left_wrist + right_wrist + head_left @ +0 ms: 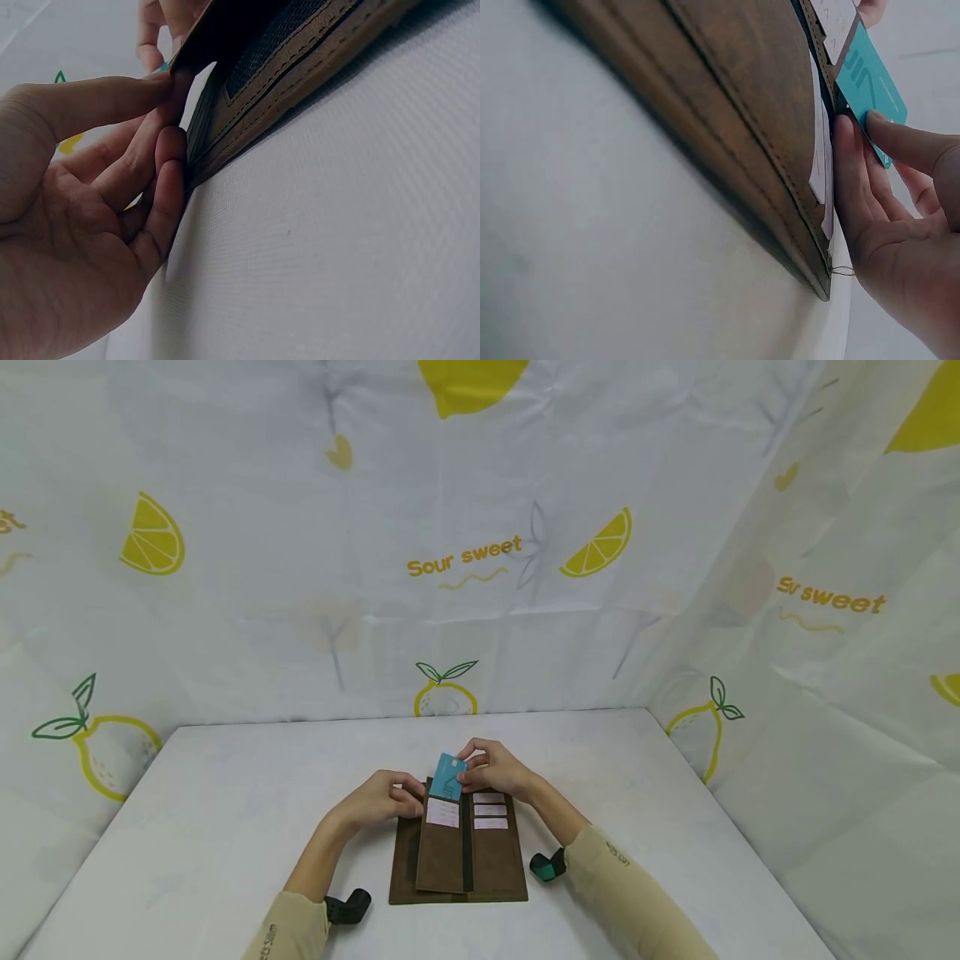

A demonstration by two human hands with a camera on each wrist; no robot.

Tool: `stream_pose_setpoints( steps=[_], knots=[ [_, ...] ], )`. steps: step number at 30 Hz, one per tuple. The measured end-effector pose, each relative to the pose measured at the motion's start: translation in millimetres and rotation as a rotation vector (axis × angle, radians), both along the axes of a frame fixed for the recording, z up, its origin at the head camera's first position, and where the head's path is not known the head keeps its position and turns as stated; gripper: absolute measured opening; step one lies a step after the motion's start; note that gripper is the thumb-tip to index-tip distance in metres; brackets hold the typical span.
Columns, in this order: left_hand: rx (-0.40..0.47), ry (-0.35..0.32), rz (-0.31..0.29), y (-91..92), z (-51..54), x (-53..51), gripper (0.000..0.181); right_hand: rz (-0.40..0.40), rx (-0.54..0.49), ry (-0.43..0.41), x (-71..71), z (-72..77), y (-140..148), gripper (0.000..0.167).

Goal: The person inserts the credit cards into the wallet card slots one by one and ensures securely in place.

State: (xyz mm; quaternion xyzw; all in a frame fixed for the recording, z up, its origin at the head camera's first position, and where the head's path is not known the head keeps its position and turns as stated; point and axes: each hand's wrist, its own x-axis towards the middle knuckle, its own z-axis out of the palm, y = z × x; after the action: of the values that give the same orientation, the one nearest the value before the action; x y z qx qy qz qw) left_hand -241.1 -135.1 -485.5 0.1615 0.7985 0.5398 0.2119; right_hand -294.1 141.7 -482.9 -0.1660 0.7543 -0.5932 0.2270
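A brown leather wallet [495, 860] lies unfolded on the table, its inner flap [440, 860] raised a little on the left. White cards [491, 811] show in the slots on both halves. My right hand [497, 770] pinches a blue-green bank card [448, 777] between thumb and fingers, at the top of the left-hand slots. In the right wrist view the thumb presses flat on that card [874, 86]. My left hand [382, 799] pinches the flap's left edge; the left wrist view shows thumb and forefinger on it, with the other fingers [171, 202] curled against the wallet's side.
The white table [225, 827] spreads around the wallet, its far edge against a lemon-print cloth backdrop [300, 635]. Another cloth wall rises on the right. Black wrist-worn devices sit at the left cuff [348, 907] and the right cuff [548, 865].
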Motion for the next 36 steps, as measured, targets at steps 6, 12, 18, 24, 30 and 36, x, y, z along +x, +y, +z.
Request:
stream_pose_setpoints(
  steps=[6,12,18,24,30,36],
  knots=[
    [0.001,0.0,-0.001,1.0,-0.3,-0.2,0.029,0.036,0.044,0.112,3.9,-0.6,0.6,0.028],
    [-0.004,0.005,-0.003,-0.3,-0.6,0.4,0.029,0.049,0.083,0.17,6.6,-0.4,-1.6,0.031],
    [-0.004,0.006,-0.005,-0.2,-0.1,0.4,0.029,0.05,0.134,0.219,11.4,2.6,-2.3,0.027],
    [-0.003,0.003,-0.003,0.5,1.6,1.2,0.029,0.09,0.237,0.288,14.5,3.7,-4.4,0.022],
    [-0.003,0.009,-0.001,0.9,1.5,1.2,0.029,0.117,0.254,0.306,15.5,3.4,-5.7,0.018],
    [-0.001,0.006,0.004,1.0,1.1,1.8,0.029,0.14,0.242,0.319,16.3,2.8,-5.7,0.017]
  ],
)
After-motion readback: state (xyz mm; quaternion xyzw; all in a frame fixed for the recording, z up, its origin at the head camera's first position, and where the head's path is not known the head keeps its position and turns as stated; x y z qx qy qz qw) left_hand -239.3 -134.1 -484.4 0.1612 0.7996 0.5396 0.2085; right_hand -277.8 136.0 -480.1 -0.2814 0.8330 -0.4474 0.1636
